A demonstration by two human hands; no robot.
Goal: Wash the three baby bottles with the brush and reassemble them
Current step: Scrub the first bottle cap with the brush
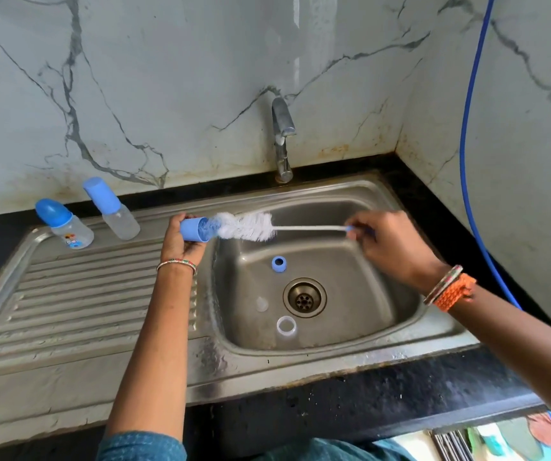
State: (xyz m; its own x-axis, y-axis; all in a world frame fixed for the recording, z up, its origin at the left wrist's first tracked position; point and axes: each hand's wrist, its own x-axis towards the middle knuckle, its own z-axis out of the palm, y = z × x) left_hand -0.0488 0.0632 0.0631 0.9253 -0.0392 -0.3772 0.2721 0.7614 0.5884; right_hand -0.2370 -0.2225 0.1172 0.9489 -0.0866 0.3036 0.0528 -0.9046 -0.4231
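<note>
Here my left hand [181,241] grips the light, slippery blue plastic cap [194,229] left of the steel sink basin [360,294]; my right hand [390,242] pinches the white bristle brush's [246,226] thin, whippy handle, bristles entering it

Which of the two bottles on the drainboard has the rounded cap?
The left bottle, printed with a picture; the plain bottle nearer the left hand has a flat-topped cap.

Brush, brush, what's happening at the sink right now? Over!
Left hand grips blue cap; right hand pinches brush handle. Bristles entering cap. Ring, teat, bottle in sink. Nothing in the way.
</note>
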